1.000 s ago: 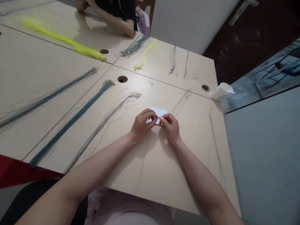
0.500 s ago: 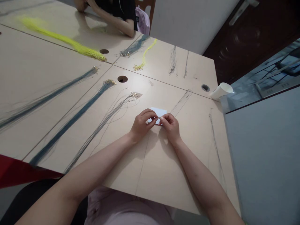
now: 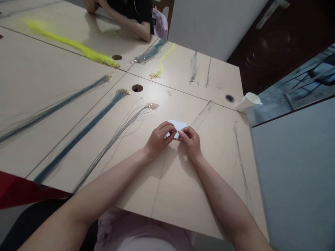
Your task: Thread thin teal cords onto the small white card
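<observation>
My left hand [image 3: 160,139] and my right hand [image 3: 190,141] meet with pinched fingertips over a small white card [image 3: 178,124] on the table. Whatever sits between the fingertips is too tiny to make out. A thin dark line [image 3: 158,184] runs from beneath my left hand to the table's near edge; whether it is held I cannot tell. Left of my hands lies a loose bundle of grey lines [image 3: 115,139], with small metal hooks [image 3: 151,106] at its far end. Just beyond my right hand is a clear ruler [image 3: 203,113].
Blue-grey line bundles [image 3: 86,132] and a yellow bundle [image 3: 78,47] lie to the left. A white paper cup [image 3: 247,101] stands at the right edge. Thin lines [image 3: 241,157] lie right of my arm. Across the table rests another person's forearm [image 3: 125,24].
</observation>
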The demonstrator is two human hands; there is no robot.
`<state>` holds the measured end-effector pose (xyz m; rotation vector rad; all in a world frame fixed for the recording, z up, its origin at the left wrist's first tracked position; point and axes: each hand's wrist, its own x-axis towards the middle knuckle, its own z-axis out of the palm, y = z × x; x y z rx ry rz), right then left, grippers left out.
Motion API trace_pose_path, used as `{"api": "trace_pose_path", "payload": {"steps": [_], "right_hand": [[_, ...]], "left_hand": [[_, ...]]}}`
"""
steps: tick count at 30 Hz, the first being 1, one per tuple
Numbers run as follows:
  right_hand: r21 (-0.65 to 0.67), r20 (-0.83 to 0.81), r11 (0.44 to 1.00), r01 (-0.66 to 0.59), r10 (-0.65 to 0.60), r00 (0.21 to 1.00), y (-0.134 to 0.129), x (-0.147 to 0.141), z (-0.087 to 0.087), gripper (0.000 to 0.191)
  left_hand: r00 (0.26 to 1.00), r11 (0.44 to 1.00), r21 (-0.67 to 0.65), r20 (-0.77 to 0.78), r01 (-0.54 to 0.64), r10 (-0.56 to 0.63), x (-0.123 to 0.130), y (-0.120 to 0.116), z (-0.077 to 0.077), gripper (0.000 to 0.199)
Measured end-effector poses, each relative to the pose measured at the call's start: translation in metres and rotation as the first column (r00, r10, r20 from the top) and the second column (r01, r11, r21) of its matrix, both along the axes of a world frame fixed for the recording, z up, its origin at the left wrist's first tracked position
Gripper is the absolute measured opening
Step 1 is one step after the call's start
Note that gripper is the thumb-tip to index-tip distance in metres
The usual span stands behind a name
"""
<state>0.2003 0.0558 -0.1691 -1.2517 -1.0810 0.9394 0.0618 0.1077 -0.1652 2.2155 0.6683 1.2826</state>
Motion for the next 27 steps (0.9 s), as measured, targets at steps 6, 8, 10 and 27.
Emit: {"api": "trace_pose_path", "payload": {"steps": [6,8,10,27], "right_hand": [[0.009,0.002,1.0,0.004,-0.004,1.0,0.0007,0.0001,-0.0018,0.011],[0.007,-0.002,1.0,0.002,-0.002,1.0,0.0008,-0.0001,-0.0022,0.011],[0.003,-0.003,1.0,0.003,-0.003,1.0,0.0008,-0.0003,-0.0025,0.011],[0.004,0.019,1.0,0.021,-0.022,1.0,0.0009,-0.0007,0.0001,0.011]], "left_hand": [[0.999,1.0,0.011,-0.037,0.012,-0.012,-0.0002,0.0001,0.0007,0.007],[0.999,1.0,0.006,-0.036,0.016,-0.015,0.0001,0.0,0.0005,0.007],[0.999,1.0,-0.001,-0.033,0.015,-0.015,0.0004,0.0001,0.0001,0.008],[0.999,0.996,-0.089,0.03,-0.024,0.027,0.0025,-0.0014,-0.0013,0.006]]}}
